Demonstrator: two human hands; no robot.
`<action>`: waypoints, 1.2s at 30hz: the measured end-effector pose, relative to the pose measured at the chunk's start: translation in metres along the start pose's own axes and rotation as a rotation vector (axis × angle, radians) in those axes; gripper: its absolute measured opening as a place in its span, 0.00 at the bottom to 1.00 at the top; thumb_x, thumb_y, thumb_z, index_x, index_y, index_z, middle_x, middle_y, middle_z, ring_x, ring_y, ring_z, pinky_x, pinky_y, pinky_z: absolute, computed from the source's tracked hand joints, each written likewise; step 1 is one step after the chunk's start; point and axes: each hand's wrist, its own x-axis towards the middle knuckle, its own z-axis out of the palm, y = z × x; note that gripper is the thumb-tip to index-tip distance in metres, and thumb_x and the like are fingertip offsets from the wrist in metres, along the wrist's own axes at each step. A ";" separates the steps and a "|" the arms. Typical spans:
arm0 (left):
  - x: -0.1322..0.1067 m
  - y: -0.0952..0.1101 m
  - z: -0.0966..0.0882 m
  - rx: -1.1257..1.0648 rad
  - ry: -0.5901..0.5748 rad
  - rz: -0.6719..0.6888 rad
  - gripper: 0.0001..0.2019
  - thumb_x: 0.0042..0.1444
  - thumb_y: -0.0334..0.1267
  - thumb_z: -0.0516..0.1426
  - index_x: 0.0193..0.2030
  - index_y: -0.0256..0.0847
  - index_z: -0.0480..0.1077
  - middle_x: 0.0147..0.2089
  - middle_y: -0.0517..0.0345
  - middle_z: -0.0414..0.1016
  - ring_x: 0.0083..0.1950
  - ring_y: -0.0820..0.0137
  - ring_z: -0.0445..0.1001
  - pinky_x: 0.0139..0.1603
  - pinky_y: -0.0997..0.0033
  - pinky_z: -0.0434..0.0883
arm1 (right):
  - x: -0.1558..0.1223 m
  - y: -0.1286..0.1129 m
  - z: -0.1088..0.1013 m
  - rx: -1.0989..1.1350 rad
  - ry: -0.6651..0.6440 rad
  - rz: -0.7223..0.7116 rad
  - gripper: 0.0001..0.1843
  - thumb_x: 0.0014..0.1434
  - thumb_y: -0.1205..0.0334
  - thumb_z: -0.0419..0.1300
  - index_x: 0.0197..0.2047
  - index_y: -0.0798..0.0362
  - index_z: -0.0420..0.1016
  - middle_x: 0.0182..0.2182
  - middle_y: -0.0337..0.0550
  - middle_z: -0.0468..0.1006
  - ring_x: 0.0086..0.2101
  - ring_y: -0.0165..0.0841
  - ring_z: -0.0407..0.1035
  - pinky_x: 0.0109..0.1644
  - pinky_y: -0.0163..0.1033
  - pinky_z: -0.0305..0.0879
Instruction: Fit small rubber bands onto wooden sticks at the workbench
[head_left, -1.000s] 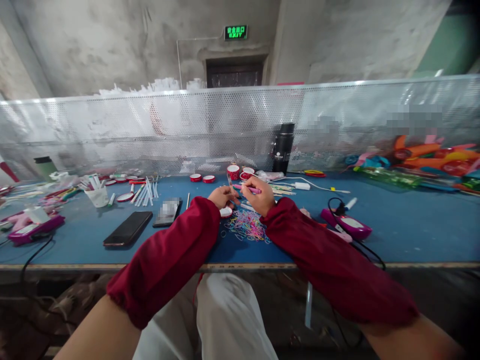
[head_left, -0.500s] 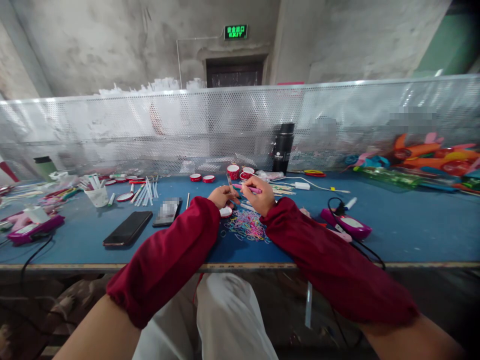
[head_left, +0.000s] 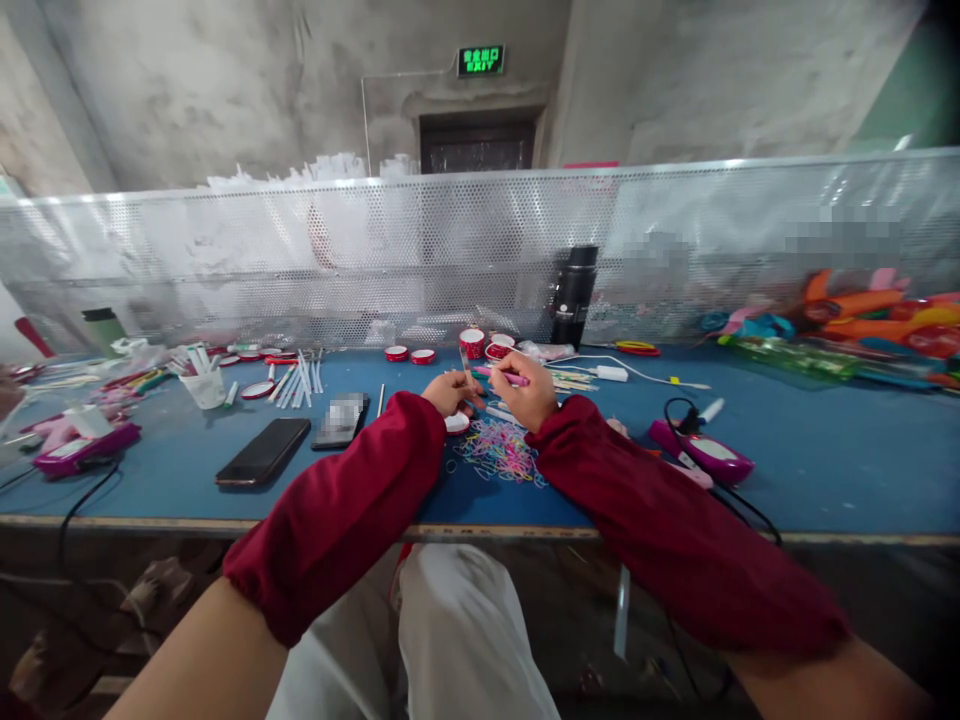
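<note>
My right hand (head_left: 531, 394) is closed around a pink pen-like tool (head_left: 514, 378) whose tip points left, toward my other hand. With fingers pinched, my left hand (head_left: 450, 393) holds a thin, pale, narrow strip (head_left: 465, 362) that stands nearly upright; its exact kind is too small to make out. The two hands are close together above the blue table. Below them lies a heap of small coloured elastic bands (head_left: 501, 450). A small round white dish (head_left: 457, 424) sits just under my left hand.
Two phones, a black one (head_left: 264, 452) and another (head_left: 341, 420), lie to the left, near a cup of sticks (head_left: 202, 388). Red tins (head_left: 472, 343) and a black flask (head_left: 574, 298) stand behind. A purple corded device (head_left: 701, 452) is at right. A blurred hand (head_left: 9, 400) shows far left.
The view has turned slightly left, so everything sits a little farther right. Both hands keep nearly the same pose and grip. Part of another person's hand now shows at the left edge.
</note>
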 end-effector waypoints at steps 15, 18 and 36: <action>0.000 0.002 -0.001 -0.019 -0.009 -0.004 0.03 0.58 0.30 0.53 0.37 0.34 0.67 0.26 0.57 0.75 0.16 0.79 0.67 0.15 0.80 0.51 | 0.000 -0.002 -0.001 -0.003 0.028 0.008 0.07 0.58 0.61 0.57 0.28 0.49 0.69 0.24 0.38 0.74 0.27 0.32 0.68 0.34 0.39 0.63; -0.001 0.005 0.000 -0.030 -0.003 -0.023 0.03 0.57 0.30 0.55 0.38 0.33 0.68 0.26 0.57 0.75 0.16 0.79 0.67 0.14 0.80 0.50 | -0.001 -0.003 0.000 0.012 -0.009 -0.001 0.07 0.58 0.61 0.57 0.28 0.49 0.69 0.25 0.38 0.75 0.28 0.32 0.68 0.34 0.38 0.63; 0.001 0.002 0.000 -0.022 0.006 -0.019 0.04 0.57 0.31 0.55 0.38 0.33 0.69 0.26 0.56 0.76 0.16 0.79 0.67 0.15 0.81 0.51 | -0.001 -0.004 0.001 0.030 0.009 0.008 0.07 0.58 0.60 0.56 0.28 0.50 0.68 0.24 0.38 0.74 0.27 0.31 0.67 0.32 0.37 0.62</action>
